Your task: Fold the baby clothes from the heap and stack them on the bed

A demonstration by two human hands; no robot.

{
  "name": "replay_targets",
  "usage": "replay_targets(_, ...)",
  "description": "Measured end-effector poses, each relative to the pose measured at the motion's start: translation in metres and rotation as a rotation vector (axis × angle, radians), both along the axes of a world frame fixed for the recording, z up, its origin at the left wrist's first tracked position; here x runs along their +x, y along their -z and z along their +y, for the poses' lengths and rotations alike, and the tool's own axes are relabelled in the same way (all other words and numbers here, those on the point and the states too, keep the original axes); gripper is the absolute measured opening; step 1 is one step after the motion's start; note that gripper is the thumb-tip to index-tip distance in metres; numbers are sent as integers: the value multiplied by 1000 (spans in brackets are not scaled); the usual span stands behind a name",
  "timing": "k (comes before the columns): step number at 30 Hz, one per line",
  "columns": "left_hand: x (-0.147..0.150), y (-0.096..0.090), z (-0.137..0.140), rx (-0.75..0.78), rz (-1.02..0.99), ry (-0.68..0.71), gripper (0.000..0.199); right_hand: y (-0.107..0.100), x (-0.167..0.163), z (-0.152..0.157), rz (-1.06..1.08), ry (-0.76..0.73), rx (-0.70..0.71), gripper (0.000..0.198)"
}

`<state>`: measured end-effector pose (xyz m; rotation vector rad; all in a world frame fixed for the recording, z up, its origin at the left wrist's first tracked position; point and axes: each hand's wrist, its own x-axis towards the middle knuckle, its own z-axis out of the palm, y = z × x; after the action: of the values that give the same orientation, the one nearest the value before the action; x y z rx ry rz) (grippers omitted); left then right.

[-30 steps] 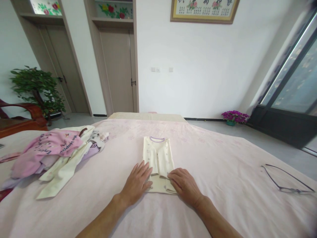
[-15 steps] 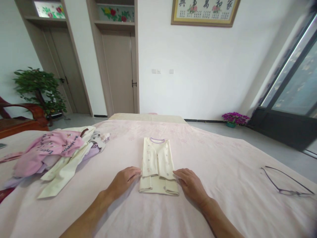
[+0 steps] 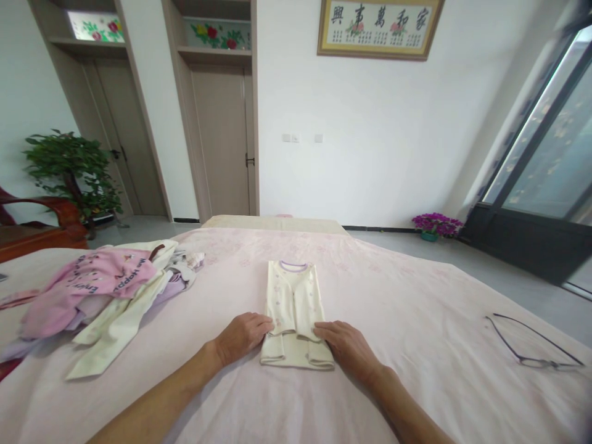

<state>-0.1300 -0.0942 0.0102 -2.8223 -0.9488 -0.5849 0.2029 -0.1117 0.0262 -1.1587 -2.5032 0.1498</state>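
A cream-coloured long-sleeved shirt point(image 3: 281, 302) with small prints and a lilac neckline lies folded into a narrow strip on the bed cover, neckline facing away from me. Its sleeves are folded in at both sides, and the lower end is nearest me. My left hand point(image 3: 243, 338) pinches the shirt's left edge, its fingertips lying over the fabric. On the opposite edge, level with it, my right hand point(image 3: 348, 346) does the same, fingers together. Both thumbs are mostly hidden.
A heap of clothes point(image 3: 106, 274), pink and cream, lies to the left on the pale pink bed cover point(image 3: 407, 333). Eyeglasses point(image 3: 539, 361) rest at the right. Beyond the bed stand a wooden chair point(image 3: 69, 219), a green plant point(image 3: 69, 166) and purple flowers point(image 3: 437, 224).
Both hands have moved inward from beside the shirt's edges, so that the fingertips now lie over the fabric. The shirt keeps its folded shape. The view has tilted slightly upward.
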Motion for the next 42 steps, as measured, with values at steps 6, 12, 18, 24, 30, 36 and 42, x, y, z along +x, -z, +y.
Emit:
replay_targets(6,-4,2,3,-64,-68,37,28,6,6,8,163,-60,-56,40)
replay_targets(12,7,1,8,-14,-136,-20,22,-6,-8,20,143,-122,21,39)
replay_targets(18,5,-11,-7,51,-184,-19,27,-23,-9,9,95,-206,96,26)
replay_targets(24,1,-23,-41,-203,-226,8,29,-25,-6,-19,192,-268,-112,29)
replay_targets(30,15,-25,-30,-486,-396,-302,43,-8,-20,6,542,-36,-427,37)
replay_targets(36,26,-10,-7,-489,-461,-708,39,10,-32,35,599,309,-398,41)
replay_targets(42,27,-13,-4,-498,-294,-867,29,17,-35,45,436,436,-262,30)
